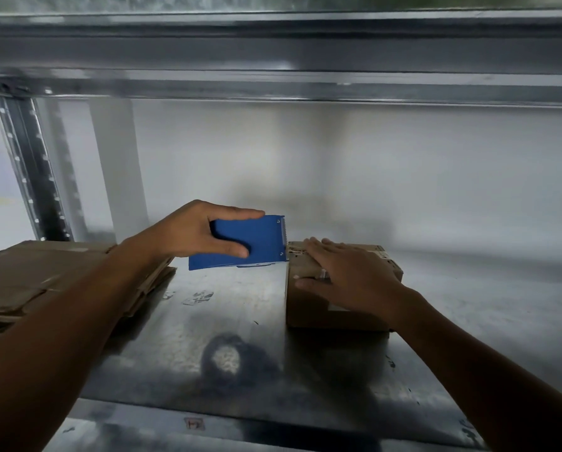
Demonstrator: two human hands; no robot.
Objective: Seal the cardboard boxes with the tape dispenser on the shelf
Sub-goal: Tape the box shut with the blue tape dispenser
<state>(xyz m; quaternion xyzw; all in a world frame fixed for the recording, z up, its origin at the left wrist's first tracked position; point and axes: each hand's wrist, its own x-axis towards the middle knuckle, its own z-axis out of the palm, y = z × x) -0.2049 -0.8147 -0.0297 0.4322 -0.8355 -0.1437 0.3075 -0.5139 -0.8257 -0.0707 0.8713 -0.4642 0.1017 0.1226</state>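
Fig.: our left hand [196,234] grips the tape dispenser [240,244] w/ blade at the box [338,288] edge on the shelf [224,337]; right hand [345,272] presses flat, fingers spread. Risk: fingertips near teeth; tape may skew.

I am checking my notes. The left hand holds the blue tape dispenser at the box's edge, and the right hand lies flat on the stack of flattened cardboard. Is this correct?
No. The head view shows the right hand flat on the small cardboard box, not on the flattened cardboard stack. The left hand holds the blue tape dispenser.
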